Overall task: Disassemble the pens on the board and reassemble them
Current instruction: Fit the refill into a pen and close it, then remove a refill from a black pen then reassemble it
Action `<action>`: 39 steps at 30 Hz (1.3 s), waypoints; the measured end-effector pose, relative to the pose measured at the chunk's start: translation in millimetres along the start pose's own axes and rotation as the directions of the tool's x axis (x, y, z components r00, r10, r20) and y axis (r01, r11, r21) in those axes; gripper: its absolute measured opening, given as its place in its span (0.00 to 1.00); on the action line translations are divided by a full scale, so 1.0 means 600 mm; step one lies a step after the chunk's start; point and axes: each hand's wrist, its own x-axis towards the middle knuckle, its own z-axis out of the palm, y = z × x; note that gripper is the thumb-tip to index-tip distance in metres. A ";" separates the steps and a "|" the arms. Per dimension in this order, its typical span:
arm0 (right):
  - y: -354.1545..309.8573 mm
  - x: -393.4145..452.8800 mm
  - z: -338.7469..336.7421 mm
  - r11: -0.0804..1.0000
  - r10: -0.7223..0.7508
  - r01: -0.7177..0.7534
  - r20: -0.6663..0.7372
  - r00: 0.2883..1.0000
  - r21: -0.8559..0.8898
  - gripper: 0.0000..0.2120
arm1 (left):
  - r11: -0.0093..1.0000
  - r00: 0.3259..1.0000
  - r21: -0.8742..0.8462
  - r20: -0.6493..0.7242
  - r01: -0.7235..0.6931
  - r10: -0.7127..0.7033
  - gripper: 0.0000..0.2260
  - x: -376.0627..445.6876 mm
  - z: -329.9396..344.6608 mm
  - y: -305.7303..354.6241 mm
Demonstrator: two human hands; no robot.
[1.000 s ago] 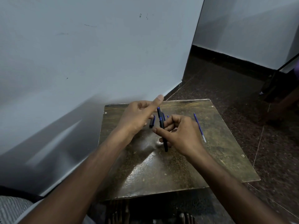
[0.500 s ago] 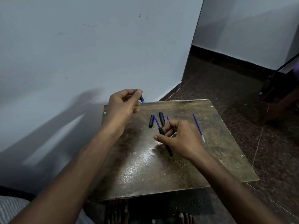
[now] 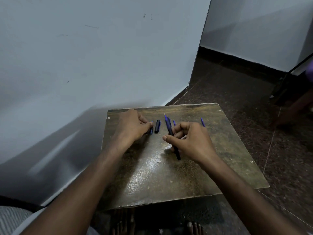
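Left hand (image 3: 131, 127) came down from raised position, fingertips now pinching small pen piece (image 3: 151, 131) onto board (image 3: 169, 175). Cap (image 3: 157, 126) lies just right of it. Right hand (image 3: 191, 141) still closed around pen (image 3: 171, 133). Refill (image 3: 202, 122) beyond right hand. Likely disassembly continuing.

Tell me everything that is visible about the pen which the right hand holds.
The pen is slim, dark with blue toward its far end, and looks like plastic. It has no cap; a thin tip shows at the far end. The right hand pinches it near the middle between thumb and fingers. It points away from the person, slanted, with its near end low over the board; whether that end touches cannot be told.
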 end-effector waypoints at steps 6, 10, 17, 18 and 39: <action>0.007 0.008 0.002 0.963 0.077 -0.077 0.010 0.997 0.259 0.12 | 0.990 0.989 -0.036 -0.063 -0.137 0.134 0.02 -0.016 -0.013 0.021; 0.011 0.018 -0.002 0.875 0.127 -0.116 0.009 0.992 0.470 0.10 | 0.946 0.944 -0.119 0.100 -0.302 0.315 0.07 -0.039 -0.015 0.042; 0.009 0.020 -0.004 0.806 0.079 -0.063 -0.002 0.997 0.589 0.09 | 0.895 0.894 -0.012 0.041 -0.447 0.447 0.07 -0.071 0.002 0.064; 0.008 0.021 -0.005 0.804 0.069 -0.055 -0.001 0.998 0.592 0.08 | 0.888 0.888 0.006 0.023 -0.460 0.460 0.07 -0.074 0.003 0.067; 0.015 0.058 -0.073 0.784 0.031 0.186 -0.336 0.941 0.593 0.05 | 0.913 0.913 0.027 0.043 -0.407 0.406 0.04 -0.072 0.013 0.063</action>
